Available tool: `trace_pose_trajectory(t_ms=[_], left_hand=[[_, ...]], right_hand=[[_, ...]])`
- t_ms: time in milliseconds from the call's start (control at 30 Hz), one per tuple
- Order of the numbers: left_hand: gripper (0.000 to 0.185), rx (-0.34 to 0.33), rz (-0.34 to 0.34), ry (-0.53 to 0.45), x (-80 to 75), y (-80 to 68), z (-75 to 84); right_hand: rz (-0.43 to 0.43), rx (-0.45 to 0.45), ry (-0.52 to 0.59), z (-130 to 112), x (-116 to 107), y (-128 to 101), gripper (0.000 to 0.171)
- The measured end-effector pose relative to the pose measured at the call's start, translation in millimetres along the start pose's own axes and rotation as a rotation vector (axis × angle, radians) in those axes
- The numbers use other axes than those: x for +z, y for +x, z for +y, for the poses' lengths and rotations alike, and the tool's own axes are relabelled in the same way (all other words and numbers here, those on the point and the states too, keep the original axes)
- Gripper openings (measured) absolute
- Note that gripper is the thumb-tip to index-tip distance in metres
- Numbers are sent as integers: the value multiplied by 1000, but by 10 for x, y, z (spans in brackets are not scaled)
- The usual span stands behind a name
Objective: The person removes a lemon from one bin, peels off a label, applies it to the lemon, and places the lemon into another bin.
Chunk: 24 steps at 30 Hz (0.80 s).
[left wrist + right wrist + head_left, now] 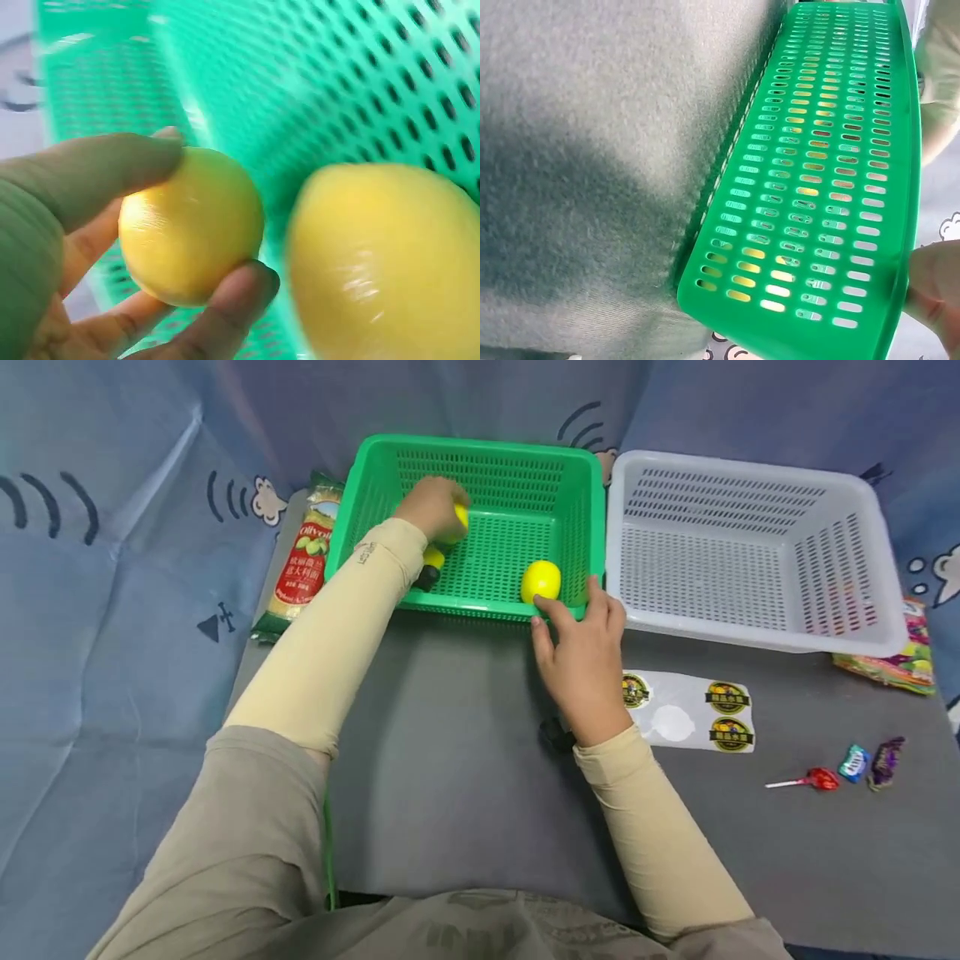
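My left hand reaches into the green basket on its left side. Its thumb and fingers grip a smooth yellow lemon. Close beside it in the left wrist view lies a second, larger-looking lemon; part of one shows below the hand in the head view. A further lemon sits in the basket's front right area. On the front rim near that corner, my right hand rests its fingertips, its fingers fairly straight. In the right wrist view, a finger touches the rim.
To the right stands a white basket. Left of the green one lies a red and gold pasta packet. A sticker sheet, a lollipop, small wrapped candies and a colourful bag lie on the grey table.
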<state>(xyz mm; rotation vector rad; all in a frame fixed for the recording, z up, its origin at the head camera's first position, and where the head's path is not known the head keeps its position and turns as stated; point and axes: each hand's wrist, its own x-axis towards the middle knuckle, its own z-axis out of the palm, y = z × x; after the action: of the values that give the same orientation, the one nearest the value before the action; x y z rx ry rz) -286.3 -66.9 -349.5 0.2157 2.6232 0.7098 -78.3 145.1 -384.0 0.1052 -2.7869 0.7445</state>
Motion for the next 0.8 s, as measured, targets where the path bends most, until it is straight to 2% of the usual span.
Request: trace_pose_trajectory(t_ms=[100, 200, 267, 333, 400, 467, 600, 700, 800], left_hand=[[60, 100, 76, -79, -126, -58, 357], [58, 200, 154, -96, -197, -246, 668], [57, 258, 195, -85, -219, -437, 779], [55, 313, 236, -77, -210, -680, 796], [53, 354, 263, -87, -152, -962, 749], [51, 391, 276, -119, -29, -1263, 642], [48, 403, 282, -191, 398, -1798, 301], [48, 384, 264, -224, 810, -1996, 49], [49, 331, 225, -195, 1181, -2028, -117]], right_hand=[[50, 23, -6, 111, -167, 90, 34], [90, 54, -11, 210, -318, 149, 36], [100, 68, -12, 253, -374, 158, 36], [103, 73, -15, 270, -385, 154, 36], [104, 77, -13, 266, -366, 121, 36], [103, 90, -9, 245, -331, 69, 35], [91, 105, 0, 180, -259, -22, 34], [92, 107, -1, 142, -244, -73, 33], [101, 110, -9, 127, -249, -110, 32]])
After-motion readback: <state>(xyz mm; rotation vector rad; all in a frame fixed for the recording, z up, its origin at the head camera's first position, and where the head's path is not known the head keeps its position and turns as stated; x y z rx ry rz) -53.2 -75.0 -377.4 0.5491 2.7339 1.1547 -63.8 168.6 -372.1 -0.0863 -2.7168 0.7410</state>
